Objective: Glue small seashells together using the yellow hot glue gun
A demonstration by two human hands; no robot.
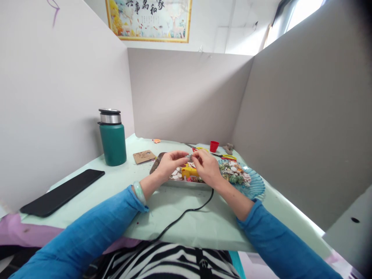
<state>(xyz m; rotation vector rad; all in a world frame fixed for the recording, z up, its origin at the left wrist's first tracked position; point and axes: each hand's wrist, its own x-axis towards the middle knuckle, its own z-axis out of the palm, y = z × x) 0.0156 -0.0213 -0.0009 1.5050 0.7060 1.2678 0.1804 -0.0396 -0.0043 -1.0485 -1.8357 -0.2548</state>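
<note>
Grey partitions (190, 95) enclose a table with a pale green cover (180, 228), on which a metal tray (188, 185) serves as reference. Directly above the tray, a small piece (189, 156) is held between both hands. Its visible part extends roughly crosswise, from the left fingertips toward the right; fingers cover its ends, so which way it points cannot be told.

Left hand (168, 166): thumb and fingers closed in a pinch at the piece. Right hand (208, 169): thumb and fingers likewise pinched at its other side.

Edges: the tray's near rim runs left to right below the hands. From its near right corner a black cord (186, 211) curves over the cover toward the table's front edge. Right of the tray, close by, a blue scalloped plate (258, 182) bears shells and greenery. Behind the tray lie scissors (226, 157), with a red cup (214, 146) farther back. A brown card (144, 156) lies left of the tray; a green bottle (112, 144) stands farther left.

Appearance: the piece is grey-green, its surface detail too small to read. Beneath it, within the tray, are a yellow tool (188, 172) and pale shells.
</note>
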